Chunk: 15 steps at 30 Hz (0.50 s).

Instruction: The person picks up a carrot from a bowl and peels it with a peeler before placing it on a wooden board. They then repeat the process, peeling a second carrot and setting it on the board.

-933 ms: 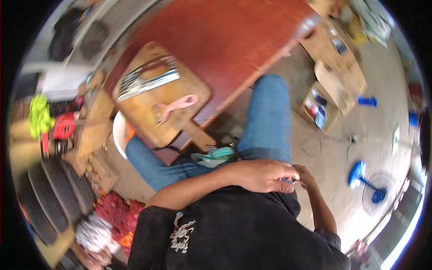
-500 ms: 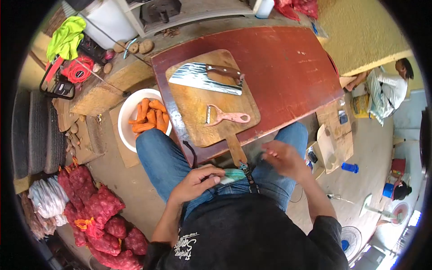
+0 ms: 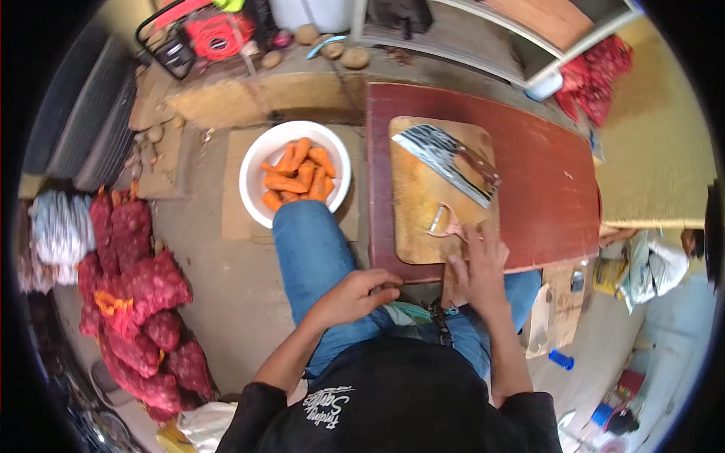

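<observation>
On the wooden cutting board lies a pink-handled peeler, its blade end to the left. My right hand reaches over the board's near edge, fingers lying over the peeler's handle and thumb apart from them; much of the handle is hidden. Above the peeler, a wide cleaver with a patterned blade and brown handle rests flat on the board. My left hand hovers over my lap by the table's near edge, thumb and fingers apart, with nothing visible between them. A green and white cloth lies beside it.
Peeled-looking orange carrots fill part of a white basin on the floor, left of the red table. Red mesh sacks are piled at left. A person sits at far right.
My right hand has moved from above my thigh onto the peeler's handle. My view has turned left, so the table and board appear further right. The left hand stays over my lap.
</observation>
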Each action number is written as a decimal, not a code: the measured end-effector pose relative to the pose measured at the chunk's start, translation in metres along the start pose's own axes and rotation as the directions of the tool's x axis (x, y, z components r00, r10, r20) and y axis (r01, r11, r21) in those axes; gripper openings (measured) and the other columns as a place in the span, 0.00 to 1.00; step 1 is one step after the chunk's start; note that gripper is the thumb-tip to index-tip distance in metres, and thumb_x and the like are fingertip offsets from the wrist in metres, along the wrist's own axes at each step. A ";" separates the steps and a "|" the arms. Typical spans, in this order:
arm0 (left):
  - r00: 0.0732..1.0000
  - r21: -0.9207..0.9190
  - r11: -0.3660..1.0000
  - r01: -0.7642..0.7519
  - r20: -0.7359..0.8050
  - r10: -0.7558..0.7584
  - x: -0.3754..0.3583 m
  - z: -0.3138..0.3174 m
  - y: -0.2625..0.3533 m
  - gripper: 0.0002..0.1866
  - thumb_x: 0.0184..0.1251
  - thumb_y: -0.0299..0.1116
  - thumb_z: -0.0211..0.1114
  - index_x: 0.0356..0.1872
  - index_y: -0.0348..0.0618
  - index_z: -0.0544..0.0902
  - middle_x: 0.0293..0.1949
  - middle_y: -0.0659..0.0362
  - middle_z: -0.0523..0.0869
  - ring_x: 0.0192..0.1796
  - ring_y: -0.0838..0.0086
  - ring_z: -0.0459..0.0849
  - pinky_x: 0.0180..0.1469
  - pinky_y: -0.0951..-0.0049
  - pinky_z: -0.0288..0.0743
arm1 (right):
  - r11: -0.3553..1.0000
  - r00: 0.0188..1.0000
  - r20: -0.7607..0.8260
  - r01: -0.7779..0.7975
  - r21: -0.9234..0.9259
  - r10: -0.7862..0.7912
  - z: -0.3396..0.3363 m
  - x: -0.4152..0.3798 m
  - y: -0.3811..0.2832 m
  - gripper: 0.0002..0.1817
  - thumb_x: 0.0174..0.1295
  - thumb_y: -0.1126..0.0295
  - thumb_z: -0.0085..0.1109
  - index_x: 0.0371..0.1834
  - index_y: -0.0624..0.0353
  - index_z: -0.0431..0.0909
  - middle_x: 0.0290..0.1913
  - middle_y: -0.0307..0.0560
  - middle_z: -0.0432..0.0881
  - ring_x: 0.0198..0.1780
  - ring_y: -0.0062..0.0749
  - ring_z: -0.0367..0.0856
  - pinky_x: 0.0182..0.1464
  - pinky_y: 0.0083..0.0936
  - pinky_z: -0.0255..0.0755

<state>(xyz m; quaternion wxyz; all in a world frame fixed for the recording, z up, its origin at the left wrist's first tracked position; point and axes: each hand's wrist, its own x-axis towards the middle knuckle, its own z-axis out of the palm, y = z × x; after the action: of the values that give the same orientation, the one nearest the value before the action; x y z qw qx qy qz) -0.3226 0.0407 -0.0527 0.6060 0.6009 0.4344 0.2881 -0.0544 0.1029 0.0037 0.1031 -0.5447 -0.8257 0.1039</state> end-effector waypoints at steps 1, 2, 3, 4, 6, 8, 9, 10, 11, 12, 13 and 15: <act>1.000 -0.078 0.997 0.007 -0.027 -0.009 0.001 -0.003 -0.002 0.15 0.73 0.33 0.65 0.55 0.35 0.82 0.42 0.53 0.87 0.44 0.71 0.86 0.47 0.71 0.78 | 0.999 0.999 0.027 -0.016 -0.047 0.017 0.012 0.002 0.013 0.31 0.64 0.61 0.63 0.68 0.61 0.70 0.66 0.64 0.67 0.63 0.61 0.67 0.64 0.54 0.58; 0.992 -0.266 0.963 0.041 -0.101 -0.070 0.002 -0.005 -0.004 0.15 0.73 0.31 0.66 0.55 0.35 0.83 0.40 0.58 0.86 0.41 0.79 0.82 0.45 0.76 0.76 | 0.994 0.998 0.046 -0.036 -0.102 0.041 0.022 0.006 0.021 0.33 0.64 0.60 0.64 0.71 0.61 0.68 0.70 0.64 0.63 0.65 0.61 0.65 0.65 0.55 0.56; 0.982 -0.215 0.976 0.037 -0.171 -0.075 0.004 -0.010 -0.004 0.15 0.73 0.31 0.66 0.55 0.35 0.83 0.39 0.59 0.85 0.40 0.79 0.81 0.44 0.76 0.76 | 0.991 0.999 0.040 -0.015 -0.134 0.020 0.027 0.009 0.022 0.33 0.64 0.59 0.64 0.71 0.60 0.67 0.70 0.64 0.63 0.65 0.61 0.65 0.66 0.55 0.56; 0.969 -0.163 0.986 0.036 -0.234 -0.074 0.008 -0.016 -0.002 0.15 0.72 0.32 0.67 0.55 0.35 0.83 0.38 0.59 0.84 0.39 0.80 0.81 0.44 0.76 0.76 | 0.985 1.000 0.031 0.000 -0.171 0.005 0.029 0.009 0.023 0.34 0.64 0.59 0.64 0.72 0.60 0.67 0.70 0.64 0.63 0.65 0.61 0.65 0.66 0.55 0.56; 0.921 -0.086 0.996 -0.038 -0.390 0.001 0.017 -0.018 -0.008 0.17 0.70 0.33 0.69 0.55 0.35 0.82 0.37 0.60 0.81 0.38 0.79 0.79 0.42 0.76 0.75 | 0.980 0.999 0.031 -0.010 -0.196 0.017 0.026 0.007 0.028 0.36 0.63 0.58 0.66 0.73 0.59 0.66 0.72 0.64 0.61 0.67 0.61 0.63 0.68 0.53 0.56; 0.924 -0.009 1.000 -0.012 -0.383 0.008 0.020 -0.020 -0.006 0.18 0.70 0.34 0.69 0.55 0.35 0.82 0.37 0.59 0.81 0.38 0.79 0.79 0.42 0.76 0.75 | 0.992 0.995 -0.038 -0.100 -0.077 0.097 0.022 0.006 0.034 0.38 0.61 0.58 0.68 0.73 0.59 0.66 0.73 0.63 0.61 0.68 0.62 0.63 0.69 0.52 0.56; 0.924 0.031 0.999 0.009 -0.382 0.004 0.019 -0.022 -0.005 0.18 0.70 0.34 0.69 0.55 0.35 0.83 0.37 0.59 0.80 0.38 0.78 0.79 0.42 0.75 0.75 | 0.990 0.988 -0.065 -0.139 -0.007 0.139 0.022 0.006 0.037 0.39 0.59 0.58 0.69 0.73 0.60 0.66 0.73 0.63 0.60 0.68 0.62 0.62 0.69 0.52 0.56; 0.926 0.034 0.999 0.009 -0.379 0.004 0.018 -0.023 -0.004 0.18 0.70 0.34 0.69 0.55 0.34 0.82 0.37 0.59 0.80 0.38 0.78 0.79 0.42 0.75 0.75 | 0.991 0.988 -0.067 -0.135 0.012 0.136 0.023 0.004 0.039 0.39 0.58 0.59 0.70 0.73 0.60 0.66 0.73 0.64 0.60 0.68 0.62 0.62 0.70 0.52 0.56; 0.927 0.039 0.999 0.013 -0.374 0.003 0.016 -0.024 -0.004 0.18 0.70 0.34 0.69 0.56 0.34 0.82 0.37 0.58 0.80 0.37 0.78 0.79 0.41 0.75 0.75 | 0.991 0.988 -0.069 -0.133 0.034 0.135 0.025 0.001 0.042 0.40 0.57 0.60 0.71 0.73 0.60 0.66 0.74 0.64 0.60 0.68 0.63 0.62 0.70 0.52 0.56; 0.929 0.044 0.999 0.017 -0.371 0.001 0.014 -0.026 -0.003 0.19 0.70 0.35 0.69 0.56 0.34 0.82 0.36 0.58 0.80 0.37 0.77 0.79 0.41 0.74 0.75 | 0.990 0.988 -0.071 -0.130 0.058 0.134 0.028 0.000 0.044 0.41 0.56 0.60 0.72 0.73 0.60 0.66 0.74 0.64 0.59 0.68 0.63 0.61 0.71 0.52 0.56; 0.926 0.021 1.000 0.018 -0.378 -0.009 0.011 -0.026 -0.006 0.19 0.70 0.35 0.69 0.56 0.34 0.82 0.37 0.59 0.81 0.37 0.78 0.79 0.41 0.74 0.75 | 0.991 0.988 -0.088 -0.121 0.050 0.125 0.032 -0.002 0.045 0.41 0.56 0.60 0.72 0.73 0.60 0.66 0.74 0.64 0.59 0.69 0.63 0.61 0.71 0.52 0.56; 0.919 -0.024 1.000 0.019 -0.394 -0.027 0.005 -0.026 -0.012 0.19 0.70 0.35 0.69 0.56 0.34 0.82 0.38 0.59 0.82 0.37 0.78 0.79 0.41 0.74 0.75 | 0.994 0.987 -0.122 -0.104 0.035 0.107 0.042 -0.003 0.048 0.41 0.55 0.61 0.73 0.73 0.60 0.67 0.74 0.65 0.58 0.69 0.64 0.60 0.71 0.53 0.56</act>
<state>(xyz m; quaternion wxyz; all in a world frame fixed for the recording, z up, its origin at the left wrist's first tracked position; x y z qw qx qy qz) -0.3454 0.0564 -0.0628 0.5154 0.5196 0.5516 0.4001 -0.0233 0.1159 -0.0498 0.1560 -0.5915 -0.7862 0.0872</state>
